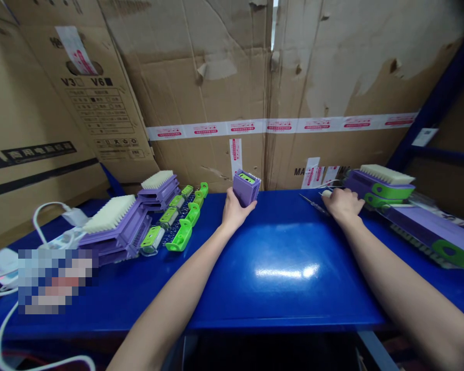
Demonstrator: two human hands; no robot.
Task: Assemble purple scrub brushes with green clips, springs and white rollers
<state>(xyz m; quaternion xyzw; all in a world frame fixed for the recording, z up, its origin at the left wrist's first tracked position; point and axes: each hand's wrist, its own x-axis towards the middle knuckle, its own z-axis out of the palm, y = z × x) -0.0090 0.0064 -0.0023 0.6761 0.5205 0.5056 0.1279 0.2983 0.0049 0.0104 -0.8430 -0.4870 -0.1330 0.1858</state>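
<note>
Cardboard wall: taking the bare middle of the tabletop as our clock's centre, we face tall brown cardboard (209, 93) at 12, crossed by red-and-white printed tape.
Blue tabletop: it (286, 232) spreads under both our hands, glossy, with a bright reflection near its middle.
Right-hand pile: between 2 and 3 o'clock we see purple units (429, 224) with green ends, the top one bearing pale bristles.
Left-hand pile: between 9 and 10 we have bristle-topped purple blocks (129, 226), with white cables (3, 324) on their outer side.
Left hand: at 11 our left hand (235, 211) is clamped on a small purple casing (244, 190), thumb and fingers on opposite sides, a green insert showing at its top.
Right hand: at 2 our right hand (344, 202) has its fingers curled down beside a thin tool (314, 204); we cannot tell whether they close on it.
Green rows: toward 10, bright green brackets (180, 236) line up beside green-and-clear pieces (169, 218).
Thin tool: it points toward 12, pale handle-like end near our thumb.
</note>
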